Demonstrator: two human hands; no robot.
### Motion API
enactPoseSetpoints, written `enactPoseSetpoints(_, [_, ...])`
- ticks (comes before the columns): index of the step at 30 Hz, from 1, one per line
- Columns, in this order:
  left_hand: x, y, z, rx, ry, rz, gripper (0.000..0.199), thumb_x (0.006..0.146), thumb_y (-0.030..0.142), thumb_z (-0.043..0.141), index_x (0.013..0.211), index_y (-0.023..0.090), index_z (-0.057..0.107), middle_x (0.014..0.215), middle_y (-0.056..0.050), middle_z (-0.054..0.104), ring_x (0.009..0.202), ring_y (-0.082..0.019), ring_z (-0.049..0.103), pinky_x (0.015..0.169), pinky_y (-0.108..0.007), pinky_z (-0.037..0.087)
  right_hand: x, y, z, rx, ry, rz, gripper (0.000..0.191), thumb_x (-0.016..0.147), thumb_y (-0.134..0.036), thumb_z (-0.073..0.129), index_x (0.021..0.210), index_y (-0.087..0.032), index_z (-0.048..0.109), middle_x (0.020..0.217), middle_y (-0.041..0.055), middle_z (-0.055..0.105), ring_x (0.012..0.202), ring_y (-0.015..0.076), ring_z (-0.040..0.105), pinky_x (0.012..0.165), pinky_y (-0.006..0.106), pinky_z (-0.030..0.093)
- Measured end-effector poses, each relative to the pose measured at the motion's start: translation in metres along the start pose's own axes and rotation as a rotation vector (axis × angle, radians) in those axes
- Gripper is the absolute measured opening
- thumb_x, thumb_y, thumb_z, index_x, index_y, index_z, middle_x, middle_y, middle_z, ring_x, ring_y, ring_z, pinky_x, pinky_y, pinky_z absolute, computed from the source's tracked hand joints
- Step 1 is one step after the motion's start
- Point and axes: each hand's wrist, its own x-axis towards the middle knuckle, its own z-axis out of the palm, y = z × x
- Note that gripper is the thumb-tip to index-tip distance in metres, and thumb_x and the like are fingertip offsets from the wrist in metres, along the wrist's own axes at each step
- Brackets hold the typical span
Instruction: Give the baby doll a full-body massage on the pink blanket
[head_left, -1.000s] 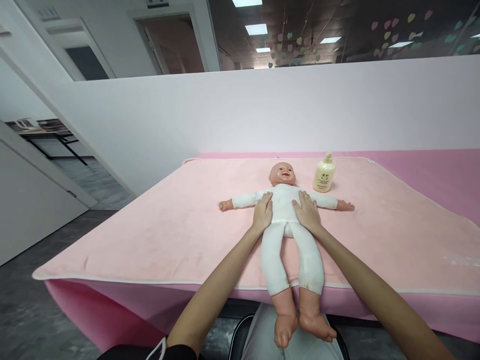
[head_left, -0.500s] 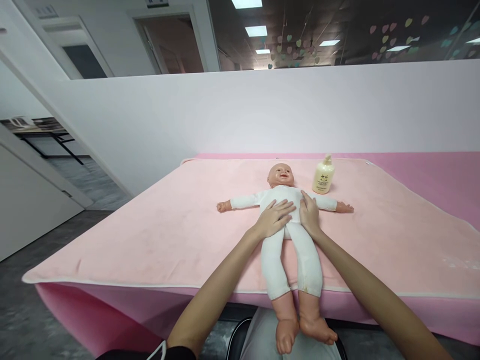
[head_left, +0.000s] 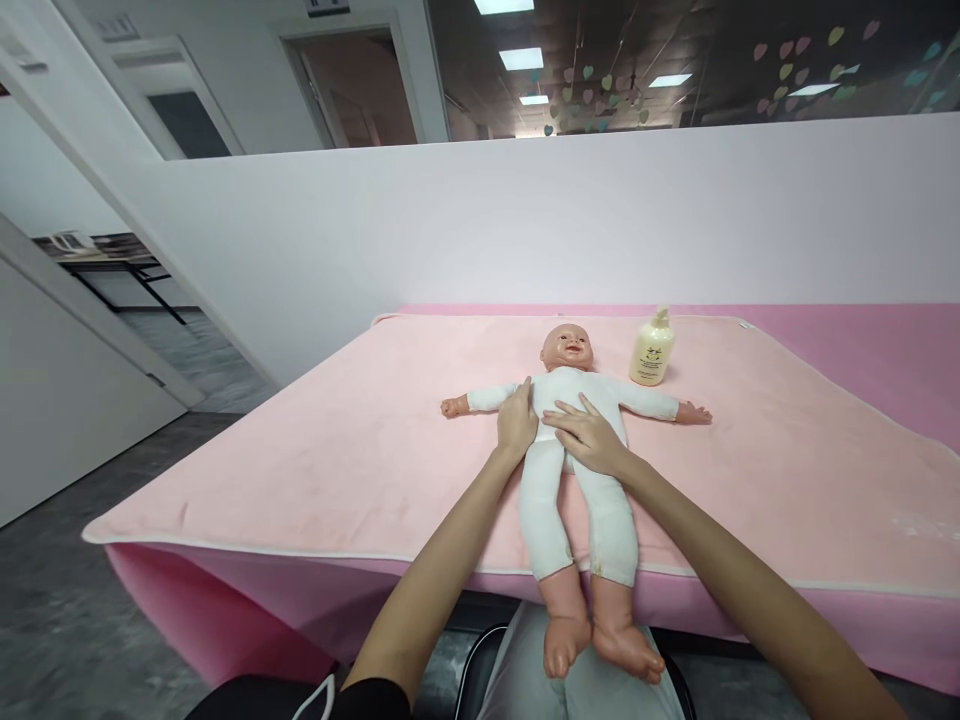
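Observation:
A baby doll with a white cloth body lies on its back, head away from me, its feet reaching past the table's near edge. Along the left side of its torso rests my left hand, fingers stretched toward the doll's shoulder and partly hidden from view. My right hand lies flat across the belly, fingers spread and pointing up and left. Neither hand grips the doll. Beyond the doll's right-side arm stands a pale yellow pump bottle, upright and untouched.
A light pink blanket with white edging covers the table over a darker pink cloth. Behind it rises a white half wall with glass above. A chair is at the near edge; a door is at the left.
My left hand has slid from the doll's belly to the left side of its torso. My right hand has moved from the right side onto the belly. The view has shifted slightly.

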Motion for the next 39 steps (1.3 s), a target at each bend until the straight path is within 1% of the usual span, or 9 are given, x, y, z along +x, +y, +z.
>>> enactPoseSetpoints(5, [-0.007, 0.011, -0.007, -0.296, 0.132, 0.165, 0.034, 0.08, 0.012, 0.039, 0.106, 0.015, 0.062, 0.108, -0.007, 0.066, 0.102, -0.018, 0.06, 0.093, -0.034, 0.045, 0.005, 0.007, -0.002, -0.135, -0.009, 0.298, 0.048, 0.09, -0.041, 0.032, 0.134, -0.024, 0.039, 0.145, 0.0023, 0.029, 0.136, 0.0219, 0.021, 0.111, 0.053, 0.008])
enactPoseSetpoints(9, [-0.013, 0.03, -0.015, -0.458, -0.224, 0.332, 0.026, 0.083, 0.029, 0.047, 0.092, 0.016, 0.068, 0.09, -0.006, 0.07, 0.086, -0.017, 0.065, 0.083, -0.03, 0.05, 0.005, 0.028, 0.004, -0.106, 0.143, 0.511, 0.051, 0.09, -0.038, 0.03, 0.137, -0.02, 0.034, 0.146, 0.0058, 0.025, 0.136, 0.0231, 0.021, 0.11, 0.053, 0.012])
enactPoseSetpoints(13, [-0.01, 0.036, -0.019, -0.24, -0.529, 0.449, 0.033, 0.084, 0.04, 0.048, 0.109, 0.025, 0.063, 0.129, -0.004, 0.053, 0.121, -0.021, 0.047, 0.108, -0.043, 0.026, 0.006, 0.048, 0.006, 0.089, 0.396, 0.679, 0.05, 0.086, -0.027, 0.029, 0.132, -0.008, 0.04, 0.139, 0.0144, 0.038, 0.131, 0.0223, 0.032, 0.109, 0.045, 0.023])
enactPoseSetpoints(18, [-0.001, 0.023, -0.012, 0.074, -0.443, 0.215, 0.047, 0.092, 0.042, 0.025, 0.137, 0.03, 0.03, 0.149, -0.002, 0.022, 0.138, -0.022, 0.014, 0.109, -0.055, 0.008, 0.005, 0.028, -0.007, 0.215, 0.774, 0.509, 0.041, 0.08, -0.023, 0.038, 0.117, -0.012, 0.054, 0.118, 0.0121, 0.059, 0.112, 0.021, 0.053, 0.1, 0.04, 0.039])
enactPoseSetpoints(20, [0.002, 0.017, -0.008, 0.119, -0.371, 0.145, 0.047, 0.094, 0.036, 0.02, 0.139, 0.024, 0.028, 0.148, -0.006, 0.023, 0.138, -0.021, 0.017, 0.109, -0.052, 0.012, 0.004, 0.011, -0.011, 0.238, 0.664, 0.263, 0.033, 0.081, -0.022, 0.041, 0.105, -0.016, 0.062, 0.107, 0.008, 0.065, 0.102, 0.0186, 0.059, 0.094, 0.036, 0.045])
enactPoseSetpoints(24, [0.006, 0.011, -0.003, 0.153, -0.209, 0.087, 0.045, 0.092, 0.02, 0.023, 0.132, 0.011, 0.039, 0.136, -0.013, 0.045, 0.13, -0.021, 0.036, 0.108, -0.044, 0.023, 0.002, -0.008, -0.007, 0.205, 0.133, -0.064, 0.032, 0.081, -0.018, 0.039, 0.097, -0.023, 0.066, 0.1, 0.0009, 0.068, 0.097, 0.0154, 0.062, 0.1, 0.038, 0.04])
enactPoseSetpoints(28, [0.006, 0.007, -0.003, 0.067, -0.081, 0.06, 0.043, 0.084, 0.009, 0.03, 0.121, 0.012, 0.051, 0.119, -0.011, 0.06, 0.111, -0.02, 0.055, 0.103, -0.038, 0.036, 0.003, -0.003, -0.003, 0.048, -0.032, 0.048, 0.036, 0.087, -0.025, 0.035, 0.115, -0.026, 0.059, 0.125, 0.0007, 0.055, 0.126, 0.0197, 0.041, 0.111, 0.052, 0.015])
enactPoseSetpoints(34, [-0.002, 0.016, -0.007, -0.224, 0.016, 0.078, 0.038, 0.082, 0.012, 0.039, 0.117, 0.015, 0.055, 0.111, -0.007, 0.064, 0.103, -0.017, 0.059, 0.094, -0.034, 0.045, 0.005, 0.012, -0.007, -0.14, -0.021, 0.299, 0.049, 0.09, -0.045, 0.03, 0.134, -0.026, 0.04, 0.146, 0.0024, 0.027, 0.137, 0.0229, 0.019, 0.11, 0.053, 0.008])
enactPoseSetpoints(39, [-0.013, 0.04, -0.019, -0.447, -0.37, 0.324, 0.029, 0.084, 0.025, 0.048, 0.107, 0.018, 0.062, 0.105, -0.004, 0.068, 0.103, -0.016, 0.06, 0.102, -0.035, 0.037, 0.001, 0.044, -0.002, -0.114, 0.081, 0.506, 0.055, 0.09, -0.046, 0.025, 0.139, -0.021, 0.029, 0.147, 0.0068, 0.022, 0.137, 0.025, 0.019, 0.109, 0.056, 0.012])
